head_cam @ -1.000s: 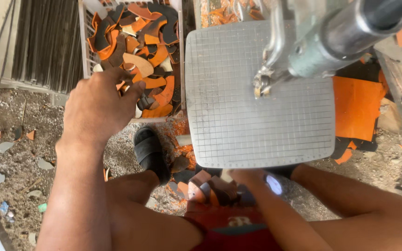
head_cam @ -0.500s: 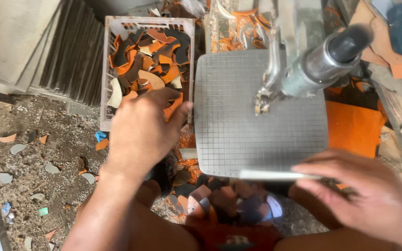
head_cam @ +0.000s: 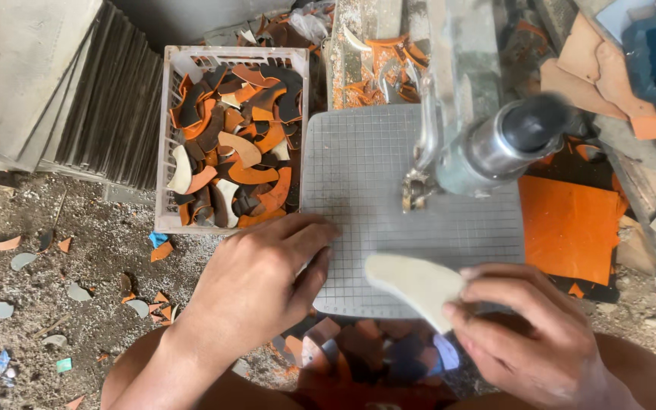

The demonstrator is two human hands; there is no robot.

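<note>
My right hand (head_cam: 529,334) pinches a pale, curved tile piece (head_cam: 411,282) and lays it on the near edge of the grey gridded saw table (head_cam: 358,175). The left hand (head_cam: 260,277) rests on the table's near left corner, fingers bent, holding nothing. Above the table stands the metal saw head (head_cam: 487,152), with its blade tip (head_cam: 411,193) a little beyond the piece.
A white plastic crate (head_cam: 162,137) full of orange, black and cream curved offcuts stands left of the table. Grey tiles are stacked (head_cam: 55,83) at far left. An orange tile (head_cam: 567,228) lies right of the table. Shards litter the dirt floor.
My left hand came back from the crate to the table's corner. My right hand rose into view and brought the pale curved piece onto the table.
</note>
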